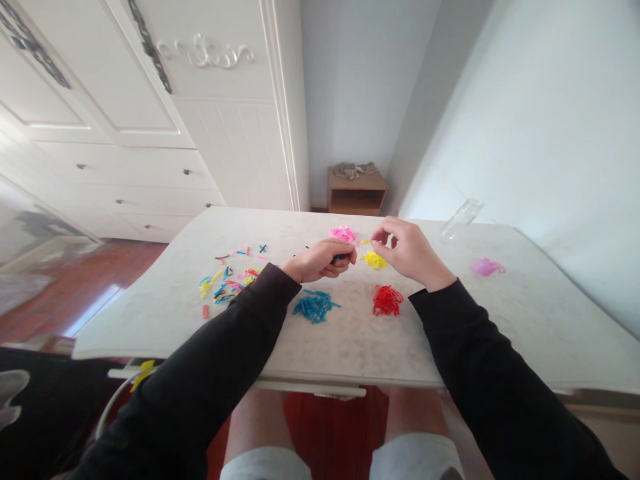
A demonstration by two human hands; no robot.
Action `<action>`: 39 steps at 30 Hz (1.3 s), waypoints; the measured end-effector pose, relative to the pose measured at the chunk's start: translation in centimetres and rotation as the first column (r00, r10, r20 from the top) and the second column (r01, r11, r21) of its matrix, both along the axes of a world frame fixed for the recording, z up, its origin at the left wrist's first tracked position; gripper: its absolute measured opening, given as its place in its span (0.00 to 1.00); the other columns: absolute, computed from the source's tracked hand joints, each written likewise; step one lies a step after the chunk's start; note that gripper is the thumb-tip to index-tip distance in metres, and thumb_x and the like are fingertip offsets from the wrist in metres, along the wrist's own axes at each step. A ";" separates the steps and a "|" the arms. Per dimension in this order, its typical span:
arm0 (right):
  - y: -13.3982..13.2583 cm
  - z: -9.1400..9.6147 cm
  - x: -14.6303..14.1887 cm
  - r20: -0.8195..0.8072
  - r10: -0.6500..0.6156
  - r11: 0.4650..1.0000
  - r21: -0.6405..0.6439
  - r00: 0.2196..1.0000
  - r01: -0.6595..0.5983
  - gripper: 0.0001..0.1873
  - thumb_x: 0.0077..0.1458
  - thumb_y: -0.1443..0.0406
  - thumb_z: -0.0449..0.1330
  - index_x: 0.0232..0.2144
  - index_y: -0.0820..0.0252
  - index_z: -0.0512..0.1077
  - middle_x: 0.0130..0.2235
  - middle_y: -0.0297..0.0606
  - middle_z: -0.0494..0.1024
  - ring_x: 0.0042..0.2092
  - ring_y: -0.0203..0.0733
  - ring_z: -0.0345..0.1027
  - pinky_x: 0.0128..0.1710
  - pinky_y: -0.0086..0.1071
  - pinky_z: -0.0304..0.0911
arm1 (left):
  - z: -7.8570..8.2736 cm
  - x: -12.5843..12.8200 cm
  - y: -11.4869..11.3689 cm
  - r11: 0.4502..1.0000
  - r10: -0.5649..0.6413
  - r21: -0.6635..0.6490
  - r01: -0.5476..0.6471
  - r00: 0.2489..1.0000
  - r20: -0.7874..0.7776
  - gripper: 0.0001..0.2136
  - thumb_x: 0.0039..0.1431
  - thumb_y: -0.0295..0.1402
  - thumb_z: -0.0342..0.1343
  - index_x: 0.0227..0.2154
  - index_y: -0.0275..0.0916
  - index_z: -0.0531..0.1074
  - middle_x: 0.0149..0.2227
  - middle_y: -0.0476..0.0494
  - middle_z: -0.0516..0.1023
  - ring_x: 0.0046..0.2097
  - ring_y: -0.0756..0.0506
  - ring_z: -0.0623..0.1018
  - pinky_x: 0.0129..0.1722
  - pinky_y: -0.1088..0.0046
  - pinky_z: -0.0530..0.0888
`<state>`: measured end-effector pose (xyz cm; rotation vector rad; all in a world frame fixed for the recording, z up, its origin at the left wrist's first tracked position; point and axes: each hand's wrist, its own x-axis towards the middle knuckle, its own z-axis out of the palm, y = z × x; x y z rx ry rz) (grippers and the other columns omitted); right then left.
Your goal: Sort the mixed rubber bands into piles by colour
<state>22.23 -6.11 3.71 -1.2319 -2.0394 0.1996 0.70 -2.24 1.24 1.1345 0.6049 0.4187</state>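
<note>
My left hand (323,259) is curled into a loose fist over the white table (525,320), gripping several small dark and coloured pieces. My right hand (405,250) pinches a small yellow piece between thumb and forefinger, just above a yellow pile (375,261). A pink pile (343,233) lies just beyond the hands. A blue pile (314,306) and a red pile (387,300) lie nearer to me. A scatter of mixed coloured pieces (231,277) is spread to the left of my left forearm.
A clear plastic bottle (460,219) lies on its side at the table's far right. A pink object (486,267) rests to the right. A white wardrobe (150,120) stands at left and a small wooden nightstand (356,192) sits in the far corner.
</note>
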 end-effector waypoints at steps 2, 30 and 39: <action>0.4 -0.1 1.1 0.044 -0.096 0.995 -0.037 0.994 0.098 0.05 0.53 0.70 0.60 0.26 0.58 0.72 0.30 0.36 0.75 0.32 0.39 0.67 0.33 0.34 0.60 | -0.1 0.0 0.1 1.000 0.023 -0.012 -0.023 1.000 0.010 0.12 0.64 0.33 0.52 0.25 0.34 0.68 0.20 0.56 0.54 0.17 0.57 0.51 0.14 0.85 0.47; -1.1 -0.4 -3.1 -0.074 0.210 0.975 -0.052 0.975 -0.214 0.04 0.58 0.64 0.66 0.36 0.58 0.81 0.33 0.36 0.75 0.32 0.37 0.64 0.33 0.33 0.61 | -0.1 0.6 -0.3 0.991 -0.117 -0.046 0.123 0.987 0.114 0.23 0.68 0.57 0.42 0.33 0.40 0.63 0.21 0.56 0.57 0.18 0.55 0.51 0.15 0.84 0.45; -1.3 -0.2 -3.2 -0.051 0.226 0.973 -0.032 0.973 -0.227 0.05 0.57 0.70 0.63 0.30 0.59 0.78 0.33 0.35 0.75 0.32 0.36 0.66 0.33 0.32 0.60 | 0.1 0.6 -0.4 0.991 -0.118 -0.053 0.123 0.988 0.097 0.24 0.70 0.54 0.41 0.27 0.39 0.60 0.20 0.54 0.57 0.18 0.55 0.51 0.14 0.85 0.46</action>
